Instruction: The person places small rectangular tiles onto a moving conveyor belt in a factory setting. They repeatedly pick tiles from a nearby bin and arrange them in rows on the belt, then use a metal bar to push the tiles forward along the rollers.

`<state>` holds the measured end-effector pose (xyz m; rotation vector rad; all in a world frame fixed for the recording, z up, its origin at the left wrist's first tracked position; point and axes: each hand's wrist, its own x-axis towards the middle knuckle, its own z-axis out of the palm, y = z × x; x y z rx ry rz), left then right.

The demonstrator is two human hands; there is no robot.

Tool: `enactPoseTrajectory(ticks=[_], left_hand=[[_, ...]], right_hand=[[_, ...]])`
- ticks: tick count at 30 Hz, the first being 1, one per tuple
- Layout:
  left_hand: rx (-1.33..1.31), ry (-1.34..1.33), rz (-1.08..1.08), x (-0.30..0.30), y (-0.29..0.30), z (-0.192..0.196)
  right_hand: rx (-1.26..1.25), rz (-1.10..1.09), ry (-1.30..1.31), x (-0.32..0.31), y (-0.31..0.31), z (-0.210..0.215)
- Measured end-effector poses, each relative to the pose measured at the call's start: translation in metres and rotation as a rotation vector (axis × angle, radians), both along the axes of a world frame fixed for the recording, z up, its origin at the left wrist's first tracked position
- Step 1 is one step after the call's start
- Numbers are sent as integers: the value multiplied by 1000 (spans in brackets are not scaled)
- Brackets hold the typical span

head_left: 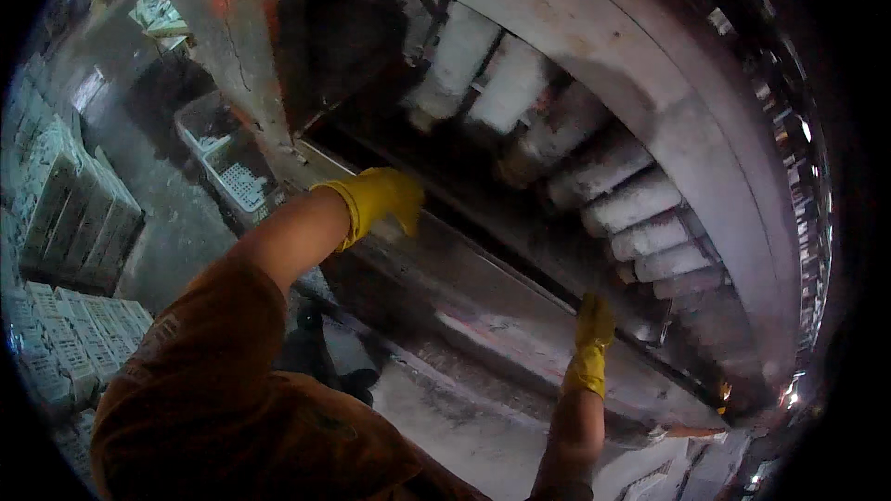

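Head, left hand [385, 199] bent, right hand [594, 339] extended

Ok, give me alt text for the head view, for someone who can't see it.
A person's yellow-gloved left hand and right hand are at a long ledge before a row of pale cylinders in dim light. Pale plastic crates are stacked at left.

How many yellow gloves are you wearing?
2: one on the left hand, by the upper-left part of the long ledge; one on the right hand, by its lower-right part.
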<state>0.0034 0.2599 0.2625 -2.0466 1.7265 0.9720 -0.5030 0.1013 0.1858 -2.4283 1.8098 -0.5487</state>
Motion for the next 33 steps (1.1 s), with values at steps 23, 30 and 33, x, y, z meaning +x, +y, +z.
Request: enactPoseTrajectory(ticks=[23, 30, 33], left_hand=[[-748, 115, 895, 182, -198, -148], [-654, 95, 738, 230, -252, -223], [-617, -52, 648, 238, -272, -250]], right_hand=[[-46, 18, 76, 67, 50, -27], [-108, 151, 119, 57, 80, -20], [-25, 124, 121, 58, 85, -9]])
